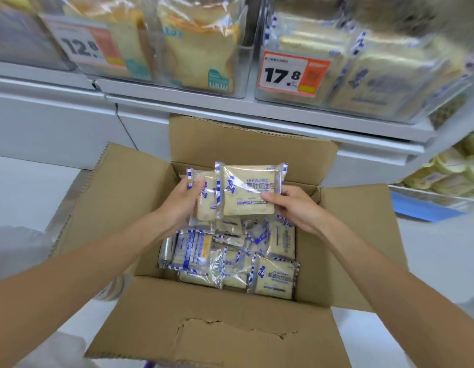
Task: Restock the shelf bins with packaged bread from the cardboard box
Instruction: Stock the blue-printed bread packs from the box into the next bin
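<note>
Clear plastic film with blue-and-white striped seams: two bread packets are up over the open box. The front packet [248, 192] is pinched at its lower right edge by the right hand [297, 205], thumb on the face. The rear packet [204, 197] overlaps behind it, with the left hand [182, 203] curled round its left side.

Handling guess: light, soft, crushable slices, and the film is likely slick. Grip flat across the faces or by the sealed seams. Don't squeeze the middle.

The cardboard box [230, 314] has all flaps open. Loose packets [273, 280] of the same kind lie jumbled in the bottom.

Above, the clear shelf bin [283, 98] with the 17.8 tag [291, 74] holds matching blue-striped packets, blurred. It's probably the target. The neighbouring bin [241, 75] to its left holds toast loaves [201, 57].
</note>
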Tool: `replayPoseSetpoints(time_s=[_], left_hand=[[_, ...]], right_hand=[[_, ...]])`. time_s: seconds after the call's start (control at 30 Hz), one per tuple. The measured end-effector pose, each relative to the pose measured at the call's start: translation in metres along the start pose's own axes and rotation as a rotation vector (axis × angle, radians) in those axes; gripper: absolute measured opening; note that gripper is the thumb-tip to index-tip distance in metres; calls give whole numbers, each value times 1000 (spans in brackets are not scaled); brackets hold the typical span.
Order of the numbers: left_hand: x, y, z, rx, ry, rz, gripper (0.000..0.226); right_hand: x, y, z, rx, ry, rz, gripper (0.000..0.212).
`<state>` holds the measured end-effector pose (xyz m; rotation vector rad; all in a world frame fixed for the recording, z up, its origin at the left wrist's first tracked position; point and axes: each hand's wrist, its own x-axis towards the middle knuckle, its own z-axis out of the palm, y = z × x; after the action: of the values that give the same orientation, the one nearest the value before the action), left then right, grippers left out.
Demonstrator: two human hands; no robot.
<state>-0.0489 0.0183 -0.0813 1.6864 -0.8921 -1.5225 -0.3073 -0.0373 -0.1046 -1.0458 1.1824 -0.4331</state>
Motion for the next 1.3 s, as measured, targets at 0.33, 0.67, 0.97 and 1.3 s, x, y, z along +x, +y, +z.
replayPoseSetpoints(time_s=[0.33, 0.67, 0.97, 1.3], left_hand=[[-11, 118, 43, -14, 64, 253, 54], [42, 266, 23, 595, 348, 970, 40], [102, 281, 14, 1022, 339, 983, 68], [107, 279, 13, 938, 303, 983, 71]], right_hand=[[-43, -119, 17, -41, 116, -289, 18], [-36, -267, -54, 202, 391, -568, 39], [76, -345, -105, -220, 633, -579, 97], [101, -331, -111, -779, 1051, -814, 106]])
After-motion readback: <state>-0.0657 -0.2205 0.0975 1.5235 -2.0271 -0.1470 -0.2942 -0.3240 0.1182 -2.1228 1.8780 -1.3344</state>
